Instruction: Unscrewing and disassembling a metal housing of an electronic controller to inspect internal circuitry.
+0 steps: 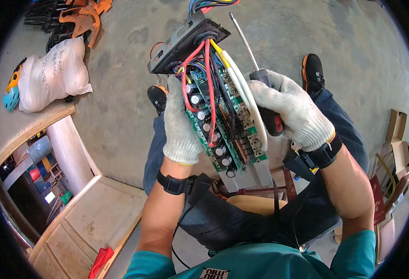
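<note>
A motor controller-like circuit board (225,124), green with rows of round capacitors, is held up in front of me, tilted. My left hand (180,123), in a white knit glove, grips its left edge; the thumb side is partly hidden behind the board. Red wires (212,93), black ones and a thick white wire (245,88) run over the board and through a black end plate (186,44) at its top. My gloved right hand (295,104) is closed round a screwdriver (244,41) with a dark handle, its shaft pointing up and away, apart from the board.
A white sack (58,69) and a blue-orange helmet (11,95) lie at far left, near orange and black plastic parts (83,23). Wooden furniture (86,209) with a red cloth (101,261) stands at lower left. An open cardboard box (396,128) is at right.
</note>
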The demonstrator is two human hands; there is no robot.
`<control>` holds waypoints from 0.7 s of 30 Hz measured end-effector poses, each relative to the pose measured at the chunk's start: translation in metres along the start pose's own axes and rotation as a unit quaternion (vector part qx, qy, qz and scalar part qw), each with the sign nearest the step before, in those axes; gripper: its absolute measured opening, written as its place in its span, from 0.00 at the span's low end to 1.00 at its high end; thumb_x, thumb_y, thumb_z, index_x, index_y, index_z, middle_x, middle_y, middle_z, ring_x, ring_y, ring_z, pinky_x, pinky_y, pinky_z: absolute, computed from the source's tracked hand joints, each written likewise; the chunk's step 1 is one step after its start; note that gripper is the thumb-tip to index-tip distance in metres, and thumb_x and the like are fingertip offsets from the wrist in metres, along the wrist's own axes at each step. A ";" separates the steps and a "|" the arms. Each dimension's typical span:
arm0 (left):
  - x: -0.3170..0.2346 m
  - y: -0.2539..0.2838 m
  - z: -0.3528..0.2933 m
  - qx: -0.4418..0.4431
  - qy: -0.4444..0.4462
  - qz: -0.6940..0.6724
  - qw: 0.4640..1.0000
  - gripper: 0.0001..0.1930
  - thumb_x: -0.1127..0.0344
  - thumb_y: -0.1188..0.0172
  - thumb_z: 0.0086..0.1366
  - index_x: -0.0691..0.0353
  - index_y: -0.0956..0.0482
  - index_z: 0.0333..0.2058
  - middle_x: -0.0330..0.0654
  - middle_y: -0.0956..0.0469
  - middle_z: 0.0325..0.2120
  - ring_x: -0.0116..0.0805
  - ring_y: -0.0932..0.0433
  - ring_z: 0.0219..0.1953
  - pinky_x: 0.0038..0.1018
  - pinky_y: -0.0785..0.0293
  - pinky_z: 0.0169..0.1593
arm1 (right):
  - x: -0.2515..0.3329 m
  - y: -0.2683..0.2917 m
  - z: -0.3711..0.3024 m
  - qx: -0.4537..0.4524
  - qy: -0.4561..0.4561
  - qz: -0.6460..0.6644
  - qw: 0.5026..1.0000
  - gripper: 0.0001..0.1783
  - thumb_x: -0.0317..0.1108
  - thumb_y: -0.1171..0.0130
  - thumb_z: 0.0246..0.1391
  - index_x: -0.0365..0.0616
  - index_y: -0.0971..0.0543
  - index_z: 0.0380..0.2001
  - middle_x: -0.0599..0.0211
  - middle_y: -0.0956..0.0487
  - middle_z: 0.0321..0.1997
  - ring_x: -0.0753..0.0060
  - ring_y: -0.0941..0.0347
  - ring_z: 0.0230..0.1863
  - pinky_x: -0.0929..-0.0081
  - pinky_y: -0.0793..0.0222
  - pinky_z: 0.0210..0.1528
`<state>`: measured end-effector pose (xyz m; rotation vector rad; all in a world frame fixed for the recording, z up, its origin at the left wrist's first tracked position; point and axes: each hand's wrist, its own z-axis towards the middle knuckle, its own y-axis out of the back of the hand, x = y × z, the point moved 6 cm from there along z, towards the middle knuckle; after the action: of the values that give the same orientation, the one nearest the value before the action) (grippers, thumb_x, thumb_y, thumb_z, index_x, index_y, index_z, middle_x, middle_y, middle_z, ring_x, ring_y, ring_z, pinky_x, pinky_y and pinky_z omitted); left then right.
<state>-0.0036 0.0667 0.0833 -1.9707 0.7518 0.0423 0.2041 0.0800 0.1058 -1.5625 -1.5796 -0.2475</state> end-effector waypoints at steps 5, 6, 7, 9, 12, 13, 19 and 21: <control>0.002 -0.001 -0.001 -0.020 -0.029 0.009 0.999 0.29 0.43 0.51 0.85 0.63 0.20 0.63 0.48 0.11 0.51 0.40 0.09 0.47 0.39 0.07 0.50 | -0.002 -0.001 0.002 -0.001 0.007 0.018 1.000 0.27 0.51 0.32 0.73 0.37 0.16 0.58 0.72 0.14 0.47 0.83 0.21 0.44 0.80 0.24 0.48; 0.002 -0.002 0.000 -0.012 -0.027 0.009 1.000 0.29 0.43 0.51 0.85 0.63 0.20 0.64 0.48 0.11 0.51 0.40 0.09 0.47 0.39 0.07 0.50 | -0.002 -0.002 0.002 0.004 0.015 0.023 1.000 0.27 0.51 0.32 0.73 0.37 0.16 0.58 0.72 0.13 0.47 0.83 0.21 0.45 0.80 0.24 0.48; 0.002 -0.004 0.001 0.000 -0.032 0.019 0.999 0.29 0.43 0.51 0.85 0.63 0.20 0.64 0.48 0.11 0.51 0.40 0.09 0.47 0.39 0.07 0.50 | -0.003 -0.001 0.003 0.002 0.019 0.022 1.000 0.27 0.51 0.32 0.73 0.37 0.16 0.59 0.72 0.13 0.47 0.83 0.21 0.45 0.80 0.24 0.48; 0.002 -0.001 0.001 -0.019 -0.025 0.013 0.999 0.29 0.43 0.51 0.85 0.63 0.20 0.64 0.48 0.11 0.51 0.40 0.09 0.47 0.39 0.07 0.50 | -0.004 0.000 0.003 0.004 0.019 0.020 1.000 0.27 0.51 0.31 0.73 0.37 0.16 0.59 0.72 0.13 0.48 0.82 0.21 0.45 0.80 0.24 0.49; 0.000 0.004 0.001 -0.056 -0.051 0.033 0.997 0.29 0.43 0.51 0.85 0.63 0.20 0.64 0.47 0.11 0.52 0.40 0.09 0.47 0.39 0.08 0.51 | -0.005 0.002 0.002 0.013 0.011 0.014 1.000 0.28 0.51 0.31 0.72 0.36 0.17 0.59 0.71 0.13 0.48 0.81 0.21 0.46 0.79 0.24 0.50; -0.001 0.004 0.001 -0.051 -0.064 0.047 0.996 0.29 0.43 0.51 0.85 0.62 0.20 0.64 0.47 0.11 0.52 0.40 0.09 0.47 0.39 0.08 0.51 | -0.005 0.002 0.002 0.015 0.011 0.014 1.000 0.28 0.51 0.31 0.72 0.36 0.17 0.59 0.71 0.13 0.48 0.81 0.21 0.46 0.78 0.23 0.51; 0.001 0.000 0.000 -0.047 -0.047 0.053 0.996 0.29 0.43 0.51 0.85 0.62 0.20 0.65 0.47 0.12 0.53 0.40 0.09 0.48 0.39 0.08 0.52 | -0.003 0.002 0.003 0.007 0.018 0.010 1.000 0.28 0.51 0.31 0.72 0.35 0.17 0.59 0.70 0.13 0.49 0.80 0.20 0.47 0.77 0.23 0.54; 0.004 -0.001 -0.001 -0.067 -0.047 0.031 0.996 0.29 0.43 0.51 0.85 0.62 0.20 0.65 0.47 0.12 0.53 0.40 0.09 0.49 0.40 0.08 0.53 | -0.002 0.002 0.001 0.009 0.016 0.011 1.000 0.29 0.51 0.31 0.72 0.35 0.17 0.59 0.69 0.13 0.49 0.79 0.20 0.48 0.77 0.23 0.55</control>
<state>-0.0006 0.0647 0.0829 -2.0562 0.7647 0.2263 0.2053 0.0796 0.1024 -1.5546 -1.5357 -0.2438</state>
